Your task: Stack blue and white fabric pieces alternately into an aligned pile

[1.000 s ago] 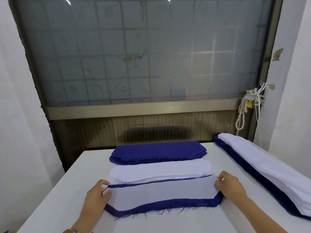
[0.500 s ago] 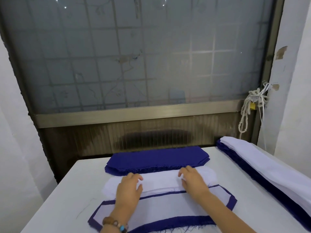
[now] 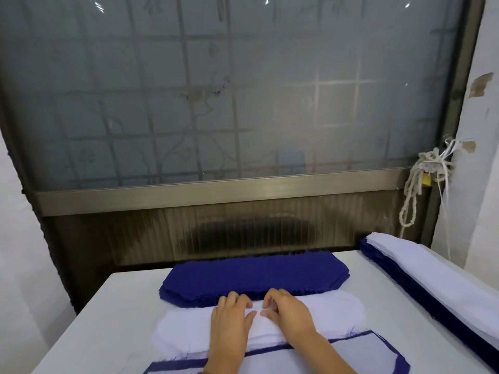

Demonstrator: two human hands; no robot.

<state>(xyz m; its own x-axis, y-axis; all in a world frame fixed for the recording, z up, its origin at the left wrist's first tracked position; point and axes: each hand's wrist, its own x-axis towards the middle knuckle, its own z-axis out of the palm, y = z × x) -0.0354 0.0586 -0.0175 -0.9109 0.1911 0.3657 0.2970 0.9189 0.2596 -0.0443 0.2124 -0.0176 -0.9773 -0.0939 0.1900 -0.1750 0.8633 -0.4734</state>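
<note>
Both hands are resting on the white fabric stack [image 3: 332, 311], close together near its middle. The left hand [image 3: 231, 318] is lying palm down with its fingers bending at the knuckles over the stack's far edge. The right hand [image 3: 288, 313] is lying beside it, fingers curling inward. A small soft ridge of the top white layer is rising between the two thumbs. Whether either hand is actually pinching that layer cannot be told.

The white fabric stack is sitting in the middle of the desk [image 3: 108, 314]. It is long with rounded ends, and its cloth is thin and smooth. Just behind it, touching its far edge, the blue fabric stack [image 3: 253, 275] is lying in the same elongated shape. It is deep blue, matte and woven, with fraying threads along the rim.

Nearest the person, the alternating pile [image 3: 359, 359] is showing a translucent white piece over blue, with a blue border framing it and angled corners.

Along the desk's right side a long pile [image 3: 432, 282] of white layers over blue ones is running away from the camera. Behind the desk, a frosted window [image 3: 243, 103] with a grid pattern is standing above a brushed metal rail [image 3: 216, 194]. A knotted white rope [image 3: 413, 195] is hanging at the window's right.
</note>
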